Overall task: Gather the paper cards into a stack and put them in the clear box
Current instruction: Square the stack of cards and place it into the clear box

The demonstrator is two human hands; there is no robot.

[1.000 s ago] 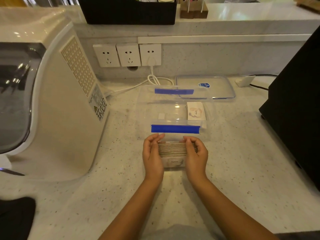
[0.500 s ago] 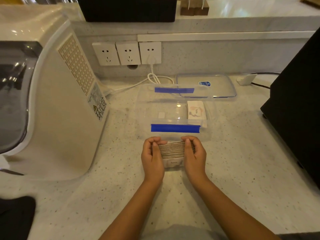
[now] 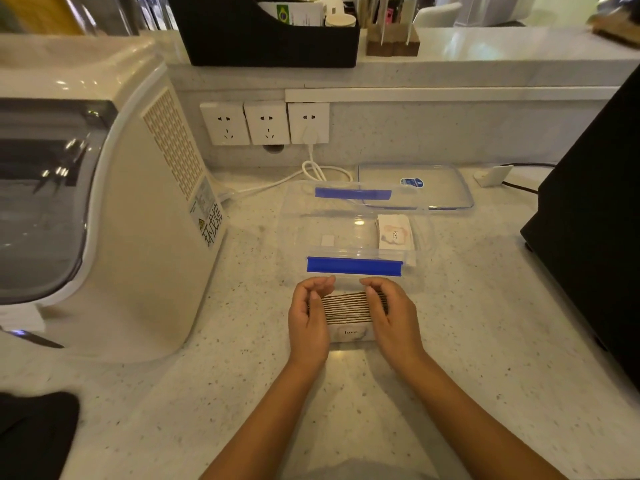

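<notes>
A stack of paper cards (image 3: 346,308) stands on edge on the counter, its front card printed "love". My left hand (image 3: 309,318) presses its left end and my right hand (image 3: 393,315) its right end, fingers curled over the top. Just behind the stack sits the open clear box (image 3: 426,237) with blue latches on its near and far rims. A few cards (image 3: 394,232) lie inside it at the right. The box's clear lid (image 3: 415,187) lies flat behind it.
A large white appliance (image 3: 114,209) fills the left side. A black machine (image 3: 595,216) stands at the right edge. Wall sockets (image 3: 265,123) with a white cable (image 3: 318,171) are at the back. A dark cloth (image 3: 34,431) lies at the lower left.
My fingers have curled further over the top of the stack, squeezing the cards together. The stack stays in the same spot before the box.
</notes>
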